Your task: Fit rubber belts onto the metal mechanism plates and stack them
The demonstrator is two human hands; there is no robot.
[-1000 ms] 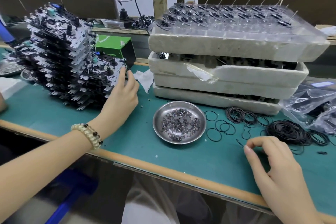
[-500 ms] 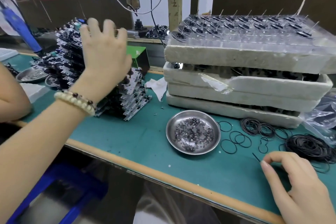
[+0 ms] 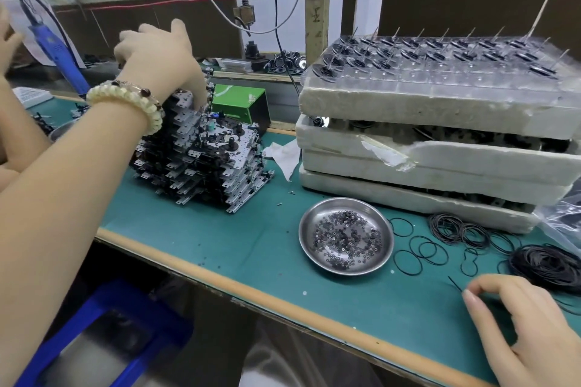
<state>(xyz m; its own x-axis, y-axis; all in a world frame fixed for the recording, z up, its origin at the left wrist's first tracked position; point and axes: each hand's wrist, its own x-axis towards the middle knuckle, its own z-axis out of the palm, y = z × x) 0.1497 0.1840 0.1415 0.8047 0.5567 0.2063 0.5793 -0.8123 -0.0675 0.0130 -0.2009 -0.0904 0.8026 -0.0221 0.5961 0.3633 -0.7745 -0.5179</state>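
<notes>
The left hand [image 3: 160,63], fingers curled down and thumb at the side, grips the top of the stacked silver metal mechanism plates [image 3: 217,163]. The right hand [image 3: 528,333] rests on the green worktop [image 3: 251,245], pinching a thin black rubber belt [image 3: 455,283] between thumb and forefinger. A heap of loose black belts [image 3: 547,264] lies just beyond its fingers.

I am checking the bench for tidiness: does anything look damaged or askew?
Yes. The second foam tray has a torn front edge with a loose flap hanging from it. The plate stack is staggered, not square, so it looks uneven.
</notes>
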